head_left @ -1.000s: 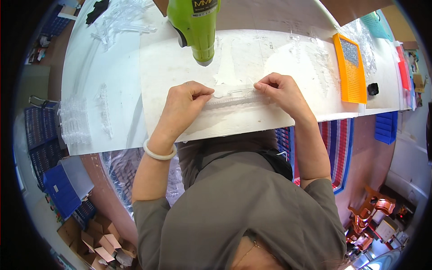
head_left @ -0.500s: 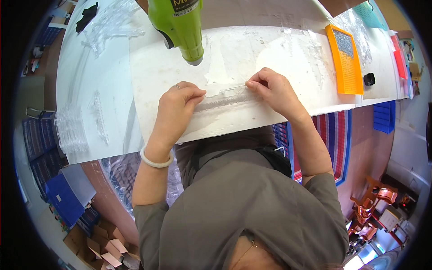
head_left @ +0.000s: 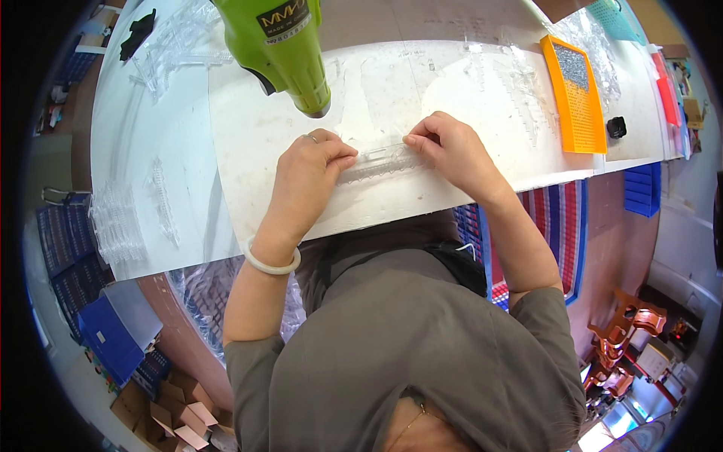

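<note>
Strip [head_left: 385, 154], clear: left hand [head_left: 307, 172] pinching nine-o'clock end, right hand [head_left: 450, 153] pinching three-o'clock end. Green tool [head_left: 277, 56] sitting between ten and eleven o'clock. Even, light grip likely preventing bends.

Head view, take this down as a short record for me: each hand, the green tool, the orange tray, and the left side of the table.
Left hand: pinching at the left end of a clear plastic strip
Right hand: pinching at the strip's right end
Green tool: beyond the hands, narrow end toward them
Orange tray: right side, grey pieces in its far part
Table, left side: clear strips near the front, a clear plastic heap farther back
</note>
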Demonstrator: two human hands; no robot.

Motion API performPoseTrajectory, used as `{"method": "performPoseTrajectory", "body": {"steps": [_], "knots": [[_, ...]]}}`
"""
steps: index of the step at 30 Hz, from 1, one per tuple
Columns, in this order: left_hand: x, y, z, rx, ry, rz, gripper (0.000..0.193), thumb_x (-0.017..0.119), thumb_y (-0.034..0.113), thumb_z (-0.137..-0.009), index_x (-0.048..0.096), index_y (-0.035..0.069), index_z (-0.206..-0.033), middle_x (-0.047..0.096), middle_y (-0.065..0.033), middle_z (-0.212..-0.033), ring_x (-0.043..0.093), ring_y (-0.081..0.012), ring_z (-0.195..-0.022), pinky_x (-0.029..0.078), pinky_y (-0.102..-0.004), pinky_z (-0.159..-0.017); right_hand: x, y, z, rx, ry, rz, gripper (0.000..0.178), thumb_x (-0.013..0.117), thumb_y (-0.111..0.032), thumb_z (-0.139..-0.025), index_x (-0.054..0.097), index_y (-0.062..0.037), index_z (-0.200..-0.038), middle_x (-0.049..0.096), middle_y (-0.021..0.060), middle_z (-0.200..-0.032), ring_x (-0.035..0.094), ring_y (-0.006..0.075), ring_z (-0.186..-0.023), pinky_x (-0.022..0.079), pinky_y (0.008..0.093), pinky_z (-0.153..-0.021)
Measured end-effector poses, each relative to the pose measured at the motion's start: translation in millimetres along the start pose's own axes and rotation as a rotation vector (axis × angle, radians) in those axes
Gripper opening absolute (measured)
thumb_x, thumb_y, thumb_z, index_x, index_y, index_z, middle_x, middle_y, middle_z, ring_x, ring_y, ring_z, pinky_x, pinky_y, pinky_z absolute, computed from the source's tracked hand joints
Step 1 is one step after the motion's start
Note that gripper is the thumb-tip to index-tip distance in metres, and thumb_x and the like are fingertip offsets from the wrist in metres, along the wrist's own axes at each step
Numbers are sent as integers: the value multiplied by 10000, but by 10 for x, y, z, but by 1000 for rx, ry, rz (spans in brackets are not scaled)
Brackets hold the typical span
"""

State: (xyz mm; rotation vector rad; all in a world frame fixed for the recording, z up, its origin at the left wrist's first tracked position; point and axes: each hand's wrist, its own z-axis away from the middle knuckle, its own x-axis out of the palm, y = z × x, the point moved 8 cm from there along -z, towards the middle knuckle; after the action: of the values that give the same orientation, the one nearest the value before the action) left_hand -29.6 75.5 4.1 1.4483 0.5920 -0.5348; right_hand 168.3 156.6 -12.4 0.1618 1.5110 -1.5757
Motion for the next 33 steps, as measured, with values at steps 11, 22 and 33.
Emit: {"method": "performPoseTrajectory", "body": {"steps": [11,22,33], "knots": [[-82,139,212,189,128,-114,206,765,70,-866,758,12,-1064,708,-127,-987,678,-274,-903,533,-351,-797,16,-36,213,-151,64,-32,223,794,-181,-887,692,-9,-987,686,134,-1013,672,264,-907,544,365,-834],[-46,45,564,117,253,102,293,810,-23,-774,765,42,-1056,755,-117,-1050,688,-262,-944,526,-349,-877,5,-398,683,-594,245,115,311,800,-36,-809,734,-80,-1110,640,76,-968,616,261,-900,488,376,-850],[-53,347,669,364,357,-136,333,820,1,-765,741,88,-1077,760,-76,-1018,682,-274,-940,473,-406,-939,64,-734,777,-708,340,325,336,848,-136,-743,719,-124,-1054,654,2,-928,636,207,-906,451,416,-932]]}}
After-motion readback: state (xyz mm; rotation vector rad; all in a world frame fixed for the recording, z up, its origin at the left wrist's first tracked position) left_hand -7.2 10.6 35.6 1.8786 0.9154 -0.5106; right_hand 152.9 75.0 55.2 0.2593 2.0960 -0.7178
